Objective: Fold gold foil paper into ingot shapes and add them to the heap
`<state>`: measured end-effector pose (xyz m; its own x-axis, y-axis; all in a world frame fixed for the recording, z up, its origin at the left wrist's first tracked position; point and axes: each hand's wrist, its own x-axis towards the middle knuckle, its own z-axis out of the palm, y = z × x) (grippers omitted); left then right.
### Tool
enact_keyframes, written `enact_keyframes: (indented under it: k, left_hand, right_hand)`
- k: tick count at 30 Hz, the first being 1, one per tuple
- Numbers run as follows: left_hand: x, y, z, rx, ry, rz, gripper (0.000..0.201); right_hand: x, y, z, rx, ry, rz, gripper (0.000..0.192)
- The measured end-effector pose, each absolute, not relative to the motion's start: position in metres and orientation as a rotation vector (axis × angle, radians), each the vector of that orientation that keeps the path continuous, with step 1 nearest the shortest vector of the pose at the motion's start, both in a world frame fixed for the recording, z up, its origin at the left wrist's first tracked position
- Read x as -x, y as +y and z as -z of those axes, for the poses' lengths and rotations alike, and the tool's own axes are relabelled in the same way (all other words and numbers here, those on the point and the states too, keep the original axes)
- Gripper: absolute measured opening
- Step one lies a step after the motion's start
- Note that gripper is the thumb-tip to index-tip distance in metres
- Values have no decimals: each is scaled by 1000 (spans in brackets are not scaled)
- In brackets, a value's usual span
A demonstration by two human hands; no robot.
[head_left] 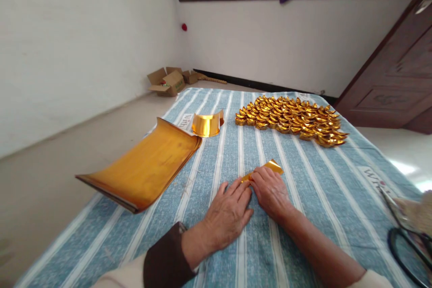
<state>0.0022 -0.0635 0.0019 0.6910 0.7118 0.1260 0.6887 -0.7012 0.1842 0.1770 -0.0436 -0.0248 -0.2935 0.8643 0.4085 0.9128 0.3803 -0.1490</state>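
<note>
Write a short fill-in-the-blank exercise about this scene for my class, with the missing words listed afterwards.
1. Both hands, left hand and right hand, press a small piece of ____ foil.
2. The cloth has blue and ____ stripes.
3. The folded gold pieces lie ____ the hands.
4. The stack of gold sheets lies on the person's ____ side.

Missing words: gold; white; beyond; left

Both hands — left hand [227, 216] and right hand [270, 191] — press a gold foil sheet [268, 168] flat on the striped cloth [303, 189].
</note>
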Motion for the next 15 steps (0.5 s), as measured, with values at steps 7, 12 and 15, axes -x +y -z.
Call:
enact_keyframes:
  k: [7,12,15]
  left_hand:
    - [8,-57,-7,-2770,1061,-192,50]
    - [13,-56,-3,-2799,1047,-249,53]
    - [14,-57,-2,-2823,1066,-244,52]
  right_hand:
    - [-176,-44,22,1570,-2242,139,14]
    - [-177,-43,21,1576,-2232,144,11]
    - [-177,-43,20,1557,-2221,123,9]
